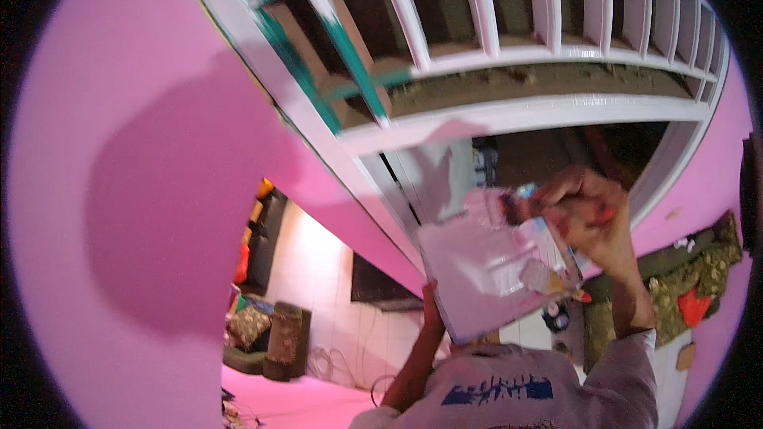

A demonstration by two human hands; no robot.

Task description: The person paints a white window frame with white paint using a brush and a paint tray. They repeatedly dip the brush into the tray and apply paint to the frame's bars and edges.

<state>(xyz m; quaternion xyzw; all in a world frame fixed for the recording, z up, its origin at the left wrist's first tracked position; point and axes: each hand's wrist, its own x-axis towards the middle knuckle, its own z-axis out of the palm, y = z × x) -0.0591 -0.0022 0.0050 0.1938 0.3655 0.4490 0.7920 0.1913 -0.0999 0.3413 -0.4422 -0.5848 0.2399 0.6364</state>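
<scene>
My left hand [430,304] grips the edge of a flat, pale board [459,286] smeared with pink paint; most of that hand is behind it. Over the board's far right corner is my right hand [587,214], blurred, its fingers closed around what looks like a paintbrush [514,208] with a dark reddish end. A pale, paint-streaked piece [539,241] lies on the board below that hand. Beyond stands a door frame [536,108] topped by a slatted wooden transom [489,12]. It is mostly glossy white, with teal bars [349,59] at its left end.
A pink wall [149,190] bearing a large shadow fills the left. Far below, a patterned green sofa [656,292] is at the right and an armchair [286,339] at the left. Loose cables [325,363] lie on the tiled floor [369,333]. The dark doorway [554,155] opens ahead.
</scene>
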